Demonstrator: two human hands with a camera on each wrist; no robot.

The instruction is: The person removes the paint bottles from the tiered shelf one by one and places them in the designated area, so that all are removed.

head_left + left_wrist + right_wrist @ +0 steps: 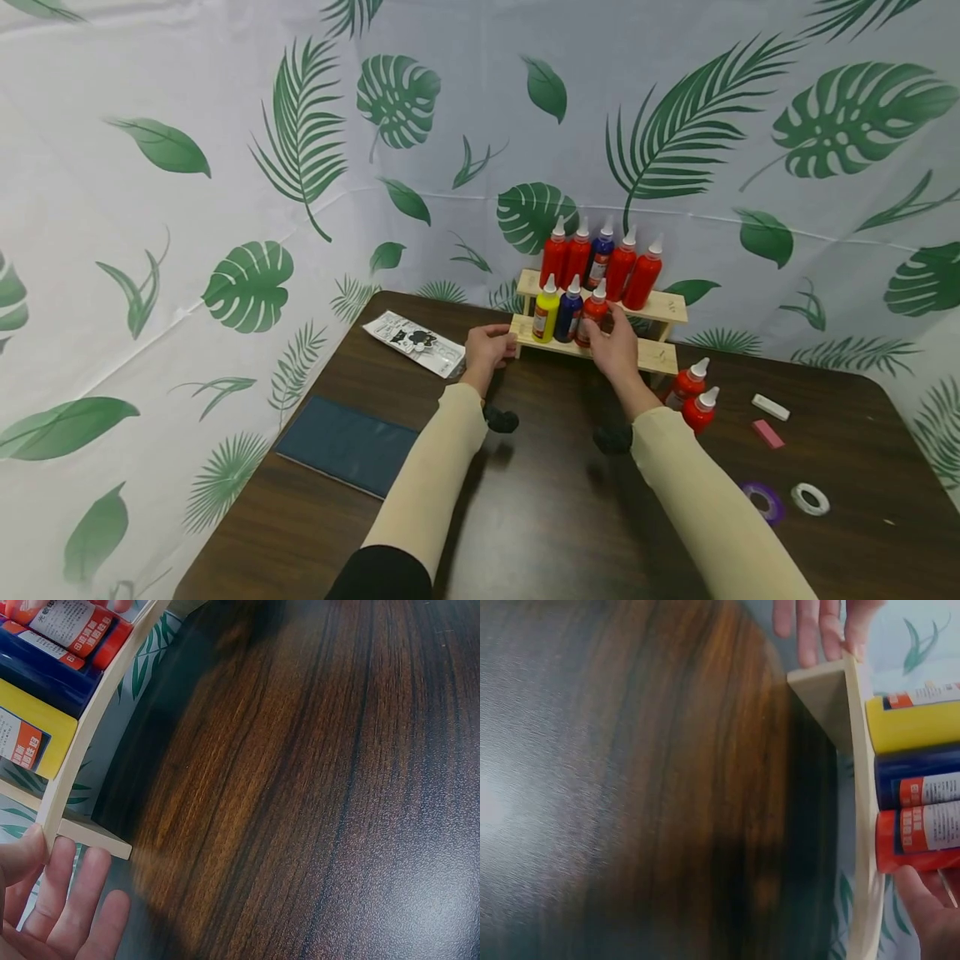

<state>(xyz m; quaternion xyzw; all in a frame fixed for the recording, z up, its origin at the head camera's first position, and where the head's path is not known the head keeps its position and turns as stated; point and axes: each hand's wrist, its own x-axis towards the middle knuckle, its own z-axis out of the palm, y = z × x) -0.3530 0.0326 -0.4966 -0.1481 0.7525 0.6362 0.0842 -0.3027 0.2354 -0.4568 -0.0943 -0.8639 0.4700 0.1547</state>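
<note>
A two-step wooden rack [658, 357] stands at the back of the table. My left hand [489, 350] pinches the left end of its lower step, thumb on one face and fingers on the other, as the left wrist view shows. On that step a yellow squeeze bottle [546, 313], a dark blue one [567, 317] and a red one [594, 312] stand side by side. My right hand [617, 346] holds the red bottle between thumb and fingers; its base is at the step in the right wrist view [911, 840]. Several red bottles and one blue bottle [599, 257] line the upper step.
Two red bottles [699, 412] stand right of the rack. Farther right lie a white block [771, 407], a pink block [768, 433], a purple tape roll [776, 504] and a white one [823, 500]. A printed packet [442, 358] and a dark flat pad [345, 442] lie left.
</note>
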